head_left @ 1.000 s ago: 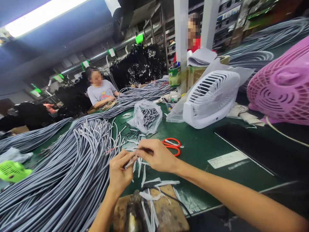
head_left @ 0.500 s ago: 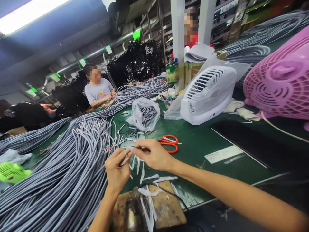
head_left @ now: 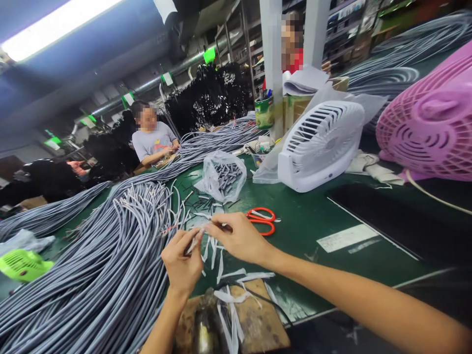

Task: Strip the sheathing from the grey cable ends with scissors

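Observation:
My left hand (head_left: 182, 260) is closed, thumb and fingers pinched around a small pale piece that is mostly hidden. Its tips meet those of my right hand (head_left: 236, 238), which is pinched too; what sits between its fingers is too small to name. Just left of my hands lies a thick bundle of grey cables (head_left: 121, 246) with stripped ends. Orange-handled scissors (head_left: 263, 222) rest behind my right hand. White strips (head_left: 220, 265) are scattered below my fingers. A clear bag (head_left: 224, 177) of short grey tubes stands beyond, with thin black pieces (head_left: 202, 202) beside it.
At the front edge, a worn wooden board (head_left: 254, 314) carries a dark metal device (head_left: 204, 329). A white fan (head_left: 324, 147) and a pink fan (head_left: 431, 128) stand to the right, near a black flat panel (head_left: 379, 221). A co-worker (head_left: 155, 140) sits across the table.
The view has shifted slightly, so most things appear a little further right. My hands stay pinched together with only slight finger movement.

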Action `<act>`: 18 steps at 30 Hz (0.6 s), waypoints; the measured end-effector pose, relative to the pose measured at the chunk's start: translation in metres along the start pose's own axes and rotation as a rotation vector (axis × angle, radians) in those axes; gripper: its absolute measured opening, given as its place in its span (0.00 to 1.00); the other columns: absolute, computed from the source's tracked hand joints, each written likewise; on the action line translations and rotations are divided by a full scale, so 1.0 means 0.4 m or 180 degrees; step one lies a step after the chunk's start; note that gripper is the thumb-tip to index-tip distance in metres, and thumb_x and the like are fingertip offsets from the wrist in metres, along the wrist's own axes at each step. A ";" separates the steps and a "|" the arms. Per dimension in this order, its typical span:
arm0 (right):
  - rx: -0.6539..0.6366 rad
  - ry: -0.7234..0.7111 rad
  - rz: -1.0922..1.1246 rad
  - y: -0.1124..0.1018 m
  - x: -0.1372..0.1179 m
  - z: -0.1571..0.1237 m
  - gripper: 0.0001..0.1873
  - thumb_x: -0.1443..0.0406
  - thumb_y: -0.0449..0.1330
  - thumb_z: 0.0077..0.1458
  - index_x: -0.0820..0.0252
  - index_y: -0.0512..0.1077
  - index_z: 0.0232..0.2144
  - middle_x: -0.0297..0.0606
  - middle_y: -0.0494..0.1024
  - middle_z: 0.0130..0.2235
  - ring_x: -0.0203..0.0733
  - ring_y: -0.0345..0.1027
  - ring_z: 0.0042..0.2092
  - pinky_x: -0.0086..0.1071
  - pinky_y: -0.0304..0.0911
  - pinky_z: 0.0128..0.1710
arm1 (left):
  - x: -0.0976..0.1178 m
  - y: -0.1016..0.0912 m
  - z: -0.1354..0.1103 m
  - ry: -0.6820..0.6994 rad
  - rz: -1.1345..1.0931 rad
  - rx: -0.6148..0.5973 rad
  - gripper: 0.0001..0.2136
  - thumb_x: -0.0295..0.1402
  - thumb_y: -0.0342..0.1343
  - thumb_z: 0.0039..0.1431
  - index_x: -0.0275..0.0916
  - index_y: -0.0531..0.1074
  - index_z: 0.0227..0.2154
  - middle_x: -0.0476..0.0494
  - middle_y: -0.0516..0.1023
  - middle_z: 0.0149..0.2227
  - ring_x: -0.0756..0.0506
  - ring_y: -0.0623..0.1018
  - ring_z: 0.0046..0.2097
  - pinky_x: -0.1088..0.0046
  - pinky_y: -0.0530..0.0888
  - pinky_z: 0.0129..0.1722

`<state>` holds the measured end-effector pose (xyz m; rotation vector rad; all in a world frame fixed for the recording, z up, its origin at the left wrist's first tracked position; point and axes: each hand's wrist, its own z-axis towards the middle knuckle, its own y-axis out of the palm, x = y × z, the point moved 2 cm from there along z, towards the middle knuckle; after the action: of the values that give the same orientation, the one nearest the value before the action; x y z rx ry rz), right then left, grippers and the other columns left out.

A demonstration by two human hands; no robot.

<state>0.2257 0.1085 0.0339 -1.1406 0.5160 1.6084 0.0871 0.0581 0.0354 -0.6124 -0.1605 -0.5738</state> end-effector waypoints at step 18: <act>0.0394 -0.0264 -0.1144 0.029 0.013 -0.026 0.19 0.64 0.47 0.58 0.61 0.61 0.16 0.29 0.60 0.15 0.30 0.50 0.18 0.26 0.44 0.22 | 0.019 0.001 -0.005 -0.0328 -0.0134 -0.0190 0.08 0.30 0.53 0.54 0.34 0.75 0.25 0.49 0.73 0.18 0.53 0.69 0.18 0.81 0.66 0.20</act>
<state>0.2194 0.0988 0.0223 -1.0046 0.3291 1.2883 0.0936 0.0537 0.0357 -0.6982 -0.2544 -0.5897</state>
